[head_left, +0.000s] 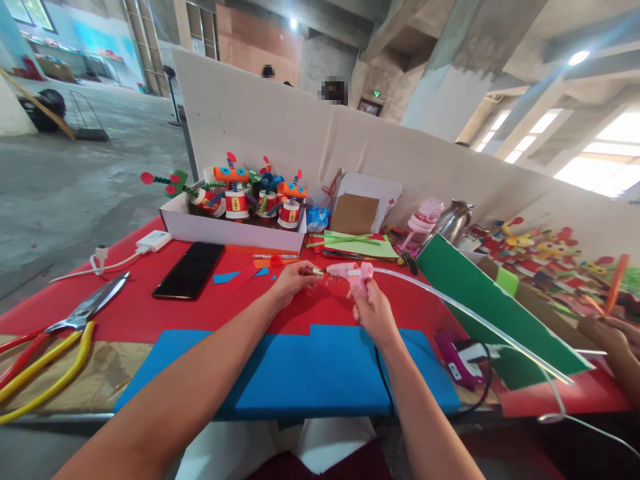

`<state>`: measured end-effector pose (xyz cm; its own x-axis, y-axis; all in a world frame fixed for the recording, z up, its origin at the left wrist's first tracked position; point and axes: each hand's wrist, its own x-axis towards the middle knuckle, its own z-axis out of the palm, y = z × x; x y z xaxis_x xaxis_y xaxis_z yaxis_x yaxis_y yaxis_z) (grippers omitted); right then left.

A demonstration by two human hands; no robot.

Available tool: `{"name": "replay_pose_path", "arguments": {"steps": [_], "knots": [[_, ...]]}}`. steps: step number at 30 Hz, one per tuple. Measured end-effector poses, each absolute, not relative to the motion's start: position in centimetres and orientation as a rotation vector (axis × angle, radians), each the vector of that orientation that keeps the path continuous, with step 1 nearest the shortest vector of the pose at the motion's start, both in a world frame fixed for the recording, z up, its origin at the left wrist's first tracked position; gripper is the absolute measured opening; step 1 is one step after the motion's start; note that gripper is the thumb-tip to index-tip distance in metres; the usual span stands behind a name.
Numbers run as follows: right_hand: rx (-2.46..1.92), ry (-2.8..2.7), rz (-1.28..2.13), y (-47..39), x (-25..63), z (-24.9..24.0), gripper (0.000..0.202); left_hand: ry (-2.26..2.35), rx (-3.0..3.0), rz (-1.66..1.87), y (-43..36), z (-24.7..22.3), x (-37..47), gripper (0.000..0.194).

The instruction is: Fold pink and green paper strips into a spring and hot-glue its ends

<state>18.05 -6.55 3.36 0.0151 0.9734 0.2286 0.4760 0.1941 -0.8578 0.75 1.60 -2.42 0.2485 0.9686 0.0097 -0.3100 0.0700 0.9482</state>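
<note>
From my feed, the left hand (295, 283) pinches a small pale green paper piece (318, 271) right at the nozzle, probably for accurate gluing; the right hand (374, 308) wraps the pink plastic glue gun (350, 272) beside it, steadying its aim.

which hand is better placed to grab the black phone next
Left, most likely. The left hand is nearer the black phone and seems to pinch only a small piece, while the right hand is farther off and grips the pink glue gun.

Pink glue gun (349, 271), held level, nozzle pointing left
</note>
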Motion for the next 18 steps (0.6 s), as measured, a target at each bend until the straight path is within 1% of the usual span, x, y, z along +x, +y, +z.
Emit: {"name": "replay_pose_path", "arguments": {"steps": [6,18], "knots": [[-1.404,-1.624,0.707,-6.64,18.14,3.46,0.024,0.814,1.065,1.139,1.59,-2.32,0.78,0.036],[-1.409,-1.613,0.671,-6.44,18.47,3.28,0.026,0.814,1.05,1.127,1.54,-2.28,0.69,0.036]]}}
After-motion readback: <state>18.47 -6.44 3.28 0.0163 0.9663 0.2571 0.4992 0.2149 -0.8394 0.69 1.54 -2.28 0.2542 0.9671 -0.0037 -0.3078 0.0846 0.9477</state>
